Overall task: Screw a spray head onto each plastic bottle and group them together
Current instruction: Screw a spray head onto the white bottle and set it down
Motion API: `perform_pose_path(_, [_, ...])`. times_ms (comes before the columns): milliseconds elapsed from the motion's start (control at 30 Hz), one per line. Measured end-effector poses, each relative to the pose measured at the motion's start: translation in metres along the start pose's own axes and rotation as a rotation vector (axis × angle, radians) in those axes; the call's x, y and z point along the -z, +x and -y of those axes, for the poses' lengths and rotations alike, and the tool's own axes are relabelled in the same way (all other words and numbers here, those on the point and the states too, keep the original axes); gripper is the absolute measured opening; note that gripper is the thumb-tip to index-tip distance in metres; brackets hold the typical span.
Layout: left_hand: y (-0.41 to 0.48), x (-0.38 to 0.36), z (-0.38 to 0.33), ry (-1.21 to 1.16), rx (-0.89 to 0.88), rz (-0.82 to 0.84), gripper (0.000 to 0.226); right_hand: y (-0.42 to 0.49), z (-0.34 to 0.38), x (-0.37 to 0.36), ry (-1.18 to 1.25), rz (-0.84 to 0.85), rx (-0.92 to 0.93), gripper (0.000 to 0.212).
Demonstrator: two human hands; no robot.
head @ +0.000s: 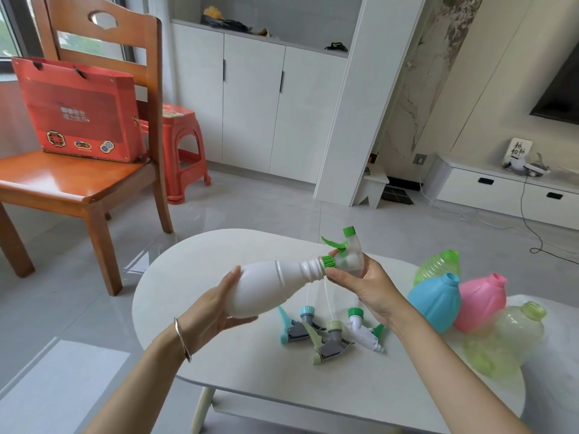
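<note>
Left hand cradles a white bottle while right hand pinches its spray head, likely mid-screwing; three heads wait below on the surface.

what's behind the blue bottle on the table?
A translucent green bottle with no spray head. Only its neck and upper body show; the blue bottle covers its lower part.

Blurred Chinese characters mark the red bag and plaque.
</note>
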State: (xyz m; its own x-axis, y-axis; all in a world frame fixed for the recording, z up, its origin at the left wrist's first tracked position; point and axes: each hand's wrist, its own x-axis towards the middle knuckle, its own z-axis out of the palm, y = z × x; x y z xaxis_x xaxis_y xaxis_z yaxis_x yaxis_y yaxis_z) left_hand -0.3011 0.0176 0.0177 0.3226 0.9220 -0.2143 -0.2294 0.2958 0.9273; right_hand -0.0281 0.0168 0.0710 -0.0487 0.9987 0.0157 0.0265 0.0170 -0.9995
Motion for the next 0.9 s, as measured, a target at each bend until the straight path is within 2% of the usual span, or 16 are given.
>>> perform_pose_path(67, [0.002, 0.002, -0.003, -0.011, -0.047, 0.017, 0.065, 0.000, 0.000, 0.001, 0.071, -0.001, -0.017, 0.041])
perform_pose_path(167, [0.001, 0.009, -0.007, -0.062, -0.097, 0.132, 0.075, -0.003, -0.001, 0.000, 0.105, -0.008, -0.043, 0.038])
perform_pose_path(233, [-0.002, 0.009, -0.008, -0.069, -0.007, 0.176, 0.077, -0.004, -0.002, -0.002, 0.101, -0.018, -0.045, 0.036])
perform_pose_path(300, [-0.004, 0.004, -0.007, 0.070, 0.040, 0.141, 0.081, -0.004, -0.002, -0.002, 0.122, -0.036, -0.043, 0.033])
perform_pose_path(367, [-0.003, -0.001, -0.005, 0.181, -0.045, 0.087, 0.088, -0.004, -0.001, 0.000, 0.153, -0.048, -0.042, 0.028])
perform_pose_path(467, [0.000, 0.002, -0.004, 0.158, -0.194, 0.083, 0.084, -0.003, 0.001, 0.001, 0.193, -0.046, -0.052, 0.033])
perform_pose_path(533, [-0.003, 0.001, -0.007, 0.079, -0.124, 0.109, 0.078, -0.003, 0.000, -0.002, 0.192, -0.037, -0.059, 0.039])
perform_pose_path(600, [-0.006, -0.002, -0.008, 0.101, -0.011, 0.091, 0.086, -0.002, -0.001, -0.005, 0.190, -0.036, -0.059, 0.038])
perform_pose_path(633, [-0.005, -0.001, -0.006, 0.161, -0.008, 0.072, 0.091, -0.002, -0.001, -0.005, 0.188, -0.040, -0.057, 0.036])
perform_pose_path(767, [-0.002, 0.005, -0.003, 0.179, -0.231, 0.064, 0.091, -0.001, 0.000, -0.003, 0.214, -0.040, -0.070, 0.035])
perform_pose_path(833, [-0.003, 0.002, -0.004, 0.131, -0.157, 0.131, 0.092, 0.000, -0.001, -0.004, 0.204, -0.027, -0.071, 0.033])
perform_pose_path(900, [-0.007, -0.004, -0.005, 0.136, -0.019, 0.150, 0.080, 0.000, -0.003, -0.005, 0.176, -0.042, -0.071, 0.027])
